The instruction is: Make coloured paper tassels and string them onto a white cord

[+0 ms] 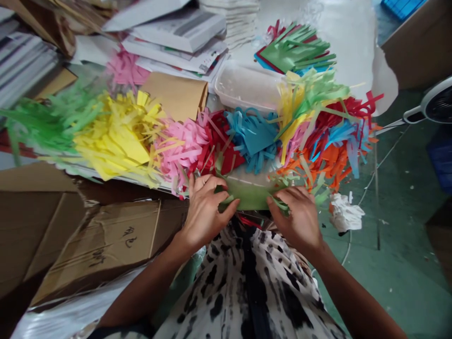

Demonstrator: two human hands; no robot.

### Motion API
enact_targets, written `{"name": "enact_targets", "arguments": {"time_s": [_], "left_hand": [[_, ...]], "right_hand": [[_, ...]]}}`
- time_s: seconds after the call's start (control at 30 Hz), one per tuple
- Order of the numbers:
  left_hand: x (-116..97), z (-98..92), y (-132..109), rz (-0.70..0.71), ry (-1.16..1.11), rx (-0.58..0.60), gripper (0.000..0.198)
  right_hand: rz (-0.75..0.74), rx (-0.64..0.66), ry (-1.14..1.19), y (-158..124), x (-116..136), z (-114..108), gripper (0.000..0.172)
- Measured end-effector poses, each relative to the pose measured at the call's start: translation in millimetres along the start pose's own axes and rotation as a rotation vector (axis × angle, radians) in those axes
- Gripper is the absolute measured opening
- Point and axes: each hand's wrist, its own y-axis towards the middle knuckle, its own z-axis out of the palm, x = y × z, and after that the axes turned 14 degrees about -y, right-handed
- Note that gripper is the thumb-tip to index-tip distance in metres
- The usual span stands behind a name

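Observation:
Light green fringed tissue paper [249, 194] stretches between my two hands at the table's near edge. My left hand [208, 205] pinches its left end between thumb and fingers. At the other end, my right hand [294, 209] has its fingers closed on the paper, with thin green strips sticking out. Just beyond my left hand lie red fringed paper [226, 157] and pink fringed paper [181, 141]. Blue fringed paper [256, 134] sits straight ahead of the green piece. Orange fringed paper [318, 162] spreads beside my right hand.
Yellow [120, 136] and green fringed bundles [56, 117] lie on the left. A clear plastic tub [243, 87] stands behind the blue paper, near stacked white packets [180, 33]. Cardboard boxes [102, 235] are at lower left. A fan [436, 101] stands right, with crumpled white paper [346, 212] nearby.

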Motion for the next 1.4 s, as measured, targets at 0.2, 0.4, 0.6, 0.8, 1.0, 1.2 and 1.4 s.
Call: {"name": "enact_targets", "arguments": {"time_s": [0.2,0.4,0.6,0.8,1.0,1.2,1.4], "left_hand": [[-2.8,-1.5,6.2,-0.015,0.04,0.001,0.031],[-6.0,0.7,8.7,-0.044,0.085,-0.012,0.03],[-5.7,3.3,10.4,-0.054,0.119,-0.029,0.028],[-12.3,3.9,-2.7,0.018,0.232,-0.184,0.023],[-27.9,13.2,-21.4,0.375,0.221,0.108,0.05],[-20.6,20.0,-26.6,0.364,0.207,0.16,0.042],[-21.1,23.2,-33.0,0.385,0.237,0.162,0.046]], "right_hand": [[0.014,-0.048,-0.123,-3.7,2.9,7.8,0.017],[0.029,-0.041,-0.177,-3.4,5.5,9.9,0.014],[0.037,-0.018,-0.203,-2.8,4.3,12.6,0.013],[0.018,-0.03,-0.183,-2.1,3.2,10.5,0.015],[0.0,-0.045,-0.202,-1.7,5.1,8.4,0.017],[0.161,-0.12,-0.324,-9.9,-43.1,-22.2,0.023],[-0.078,-0.333,-0.155,-33.6,-28.1,-44.8,0.032]]}}
